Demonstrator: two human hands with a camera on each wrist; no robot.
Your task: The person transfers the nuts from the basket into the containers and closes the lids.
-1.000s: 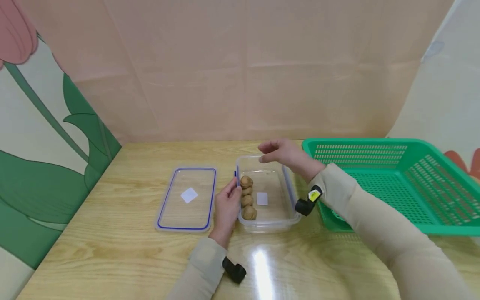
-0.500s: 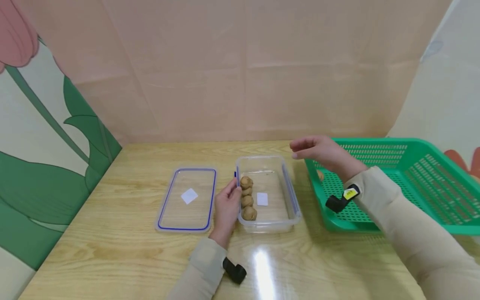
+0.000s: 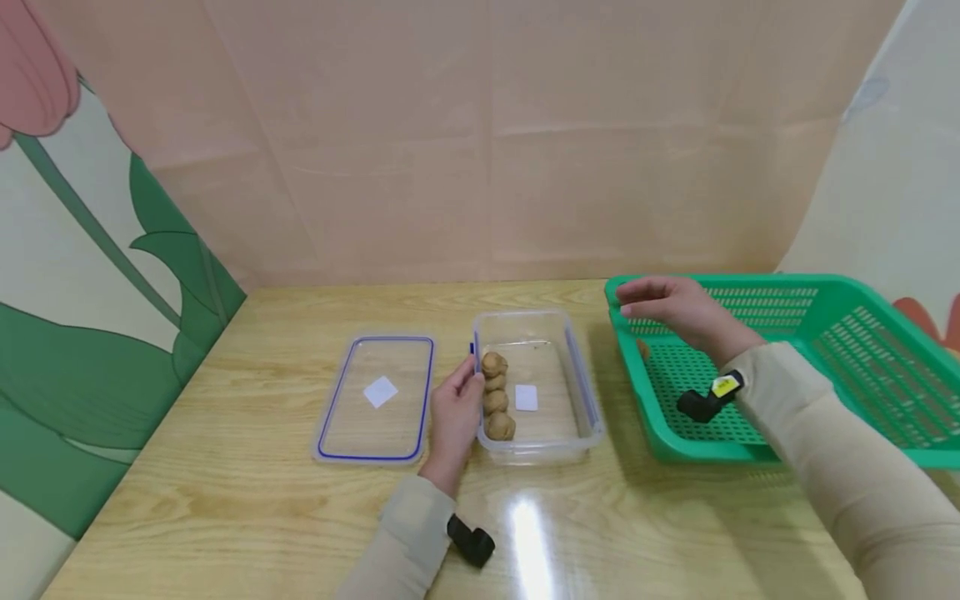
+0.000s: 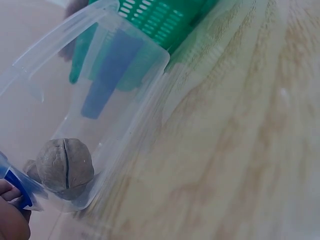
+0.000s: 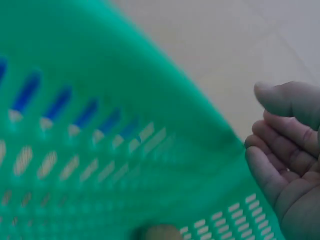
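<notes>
A clear plastic food container (image 3: pixel 558 442) stands on the table with a row of several walnuts (image 3: pixel 496 402) along its left wall. My left hand (image 3: pixel 454 410) holds that wall at the blue-edged latch (image 4: pixel 19 190), thumb and fingers on either side of it. Close up in the left wrist view, one walnut (image 4: pixel 65 165) shows its dark seam. Over the left part of the green basket (image 3: pixel 652 442), my right hand (image 3: pixel 686 312) hovers with nothing in it, fingers loosely bent and thumb apart. Below it, a walnut (image 3: pixel 642 350) lies at the basket's left wall.
The container's clear lid (image 3: pixel 352 417) with a blue seal lies flat to the left, a white square label (image 3: pixel 380 392) on it. Another white label (image 3: pixel 527 397) shows on the container floor. A pinkish sheet (image 3: pixel 480 167) covers the wall behind the table.
My right hand has moved right, from over the container to over the basket's left part. The walnut in the basket has come into view. My left hand stays on the container.
</notes>
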